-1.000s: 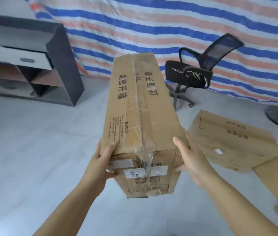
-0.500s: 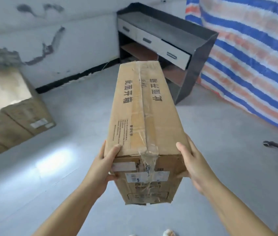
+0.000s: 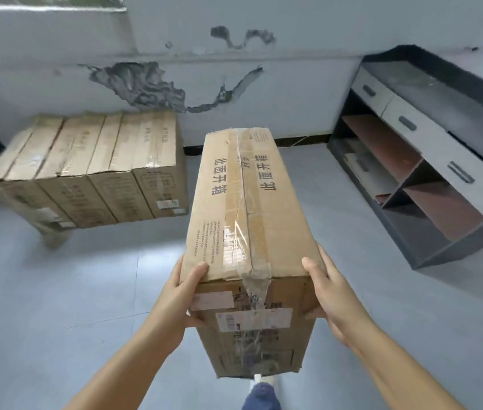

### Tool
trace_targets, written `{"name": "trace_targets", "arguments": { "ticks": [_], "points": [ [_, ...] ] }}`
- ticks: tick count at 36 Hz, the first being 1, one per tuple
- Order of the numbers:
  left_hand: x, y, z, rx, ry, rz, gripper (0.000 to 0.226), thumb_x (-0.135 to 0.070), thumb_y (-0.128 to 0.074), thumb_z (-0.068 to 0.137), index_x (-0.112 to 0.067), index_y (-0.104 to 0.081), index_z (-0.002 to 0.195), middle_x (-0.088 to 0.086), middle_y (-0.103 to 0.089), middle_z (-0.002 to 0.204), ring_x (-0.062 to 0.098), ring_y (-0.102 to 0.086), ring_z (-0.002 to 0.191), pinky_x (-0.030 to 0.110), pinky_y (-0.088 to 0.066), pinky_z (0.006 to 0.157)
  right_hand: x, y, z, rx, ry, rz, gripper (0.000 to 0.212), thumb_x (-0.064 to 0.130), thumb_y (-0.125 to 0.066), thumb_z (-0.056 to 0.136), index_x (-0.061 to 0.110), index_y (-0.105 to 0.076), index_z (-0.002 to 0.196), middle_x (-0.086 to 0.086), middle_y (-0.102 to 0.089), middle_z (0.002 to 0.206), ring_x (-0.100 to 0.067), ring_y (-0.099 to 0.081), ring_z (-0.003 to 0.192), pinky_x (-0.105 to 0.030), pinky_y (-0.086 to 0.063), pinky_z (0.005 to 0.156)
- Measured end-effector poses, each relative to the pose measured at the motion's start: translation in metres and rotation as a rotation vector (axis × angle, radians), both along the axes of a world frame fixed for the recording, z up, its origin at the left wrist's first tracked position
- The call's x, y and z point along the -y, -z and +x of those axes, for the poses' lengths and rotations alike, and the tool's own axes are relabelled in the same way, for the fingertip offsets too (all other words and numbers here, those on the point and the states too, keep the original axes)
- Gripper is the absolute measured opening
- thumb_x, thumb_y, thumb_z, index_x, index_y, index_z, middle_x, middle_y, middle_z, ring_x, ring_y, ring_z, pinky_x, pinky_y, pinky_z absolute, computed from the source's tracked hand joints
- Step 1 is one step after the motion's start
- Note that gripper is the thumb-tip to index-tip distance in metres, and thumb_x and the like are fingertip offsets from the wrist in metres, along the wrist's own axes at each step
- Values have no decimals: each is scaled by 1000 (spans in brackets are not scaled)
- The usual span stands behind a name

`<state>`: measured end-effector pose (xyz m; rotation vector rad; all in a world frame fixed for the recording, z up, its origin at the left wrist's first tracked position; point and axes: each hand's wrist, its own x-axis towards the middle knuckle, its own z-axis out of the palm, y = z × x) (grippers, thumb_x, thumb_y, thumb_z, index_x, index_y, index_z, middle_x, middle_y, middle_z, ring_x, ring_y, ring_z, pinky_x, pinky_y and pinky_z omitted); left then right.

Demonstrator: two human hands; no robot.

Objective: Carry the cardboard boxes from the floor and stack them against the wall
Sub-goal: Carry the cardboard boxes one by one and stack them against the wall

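Head view: a person carries a long box point(image 3: 249, 208) in the air, lengthwise (taped top up). The left hand point(image 3: 179, 303) and right hand point(image 3: 327, 294) clamp its near end from opposite sides, thumbs on top. Ahead to the left, a stack point(image 3: 86, 170) of boxes stands against the wall point(image 3: 293, 84); a desk point(image 3: 429, 155) is at right.
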<state>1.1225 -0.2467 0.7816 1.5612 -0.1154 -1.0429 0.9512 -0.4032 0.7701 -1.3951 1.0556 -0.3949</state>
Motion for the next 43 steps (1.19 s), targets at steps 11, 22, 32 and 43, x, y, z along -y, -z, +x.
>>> {"name": "trace_targets", "arguments": {
  "ticks": [11, 22, 32, 43],
  "points": [
    [78, 16, 116, -8, -134, 40, 32, -37, -48, 97, -44, -47, 128, -9, -63, 115, 19, -61, 103, 60, -52, 81, 105, 8, 134, -102, -177, 32, 46, 46, -39, 97, 50, -28, 142, 16, -54, 133, -18, -56, 118, -40, -57, 64],
    [148, 27, 288, -8, -67, 63, 35, -40, -48, 96, -49, -44, 129, -16, -58, 117, 14, -57, 104, 63, -51, 82, 165, 17, 295, -112, -87, 63, 48, 41, -38, 99, 48, -26, 145, 17, -53, 132, -15, -55, 116, -39, -54, 60],
    [233, 23, 403, -4, -25, 76, 30, -40, -48, 96, -53, -43, 123, -22, -56, 116, 8, -54, 103, 62, -51, 84, 246, 15, 406, -84, -44, 102, 43, 39, -36, 101, 47, -31, 143, 16, -51, 137, -18, -48, 125, -48, -54, 69],
    [393, 57, 490, -67, -83, 151, 17, -40, -51, 94, -53, -51, 105, -21, -56, 111, 8, -52, 99, 66, -48, 85, 409, 54, 501, -114, -79, 223, 44, 39, -37, 101, 45, -29, 144, 13, -45, 143, -21, -40, 133, -63, -51, 76]
  ]
}}
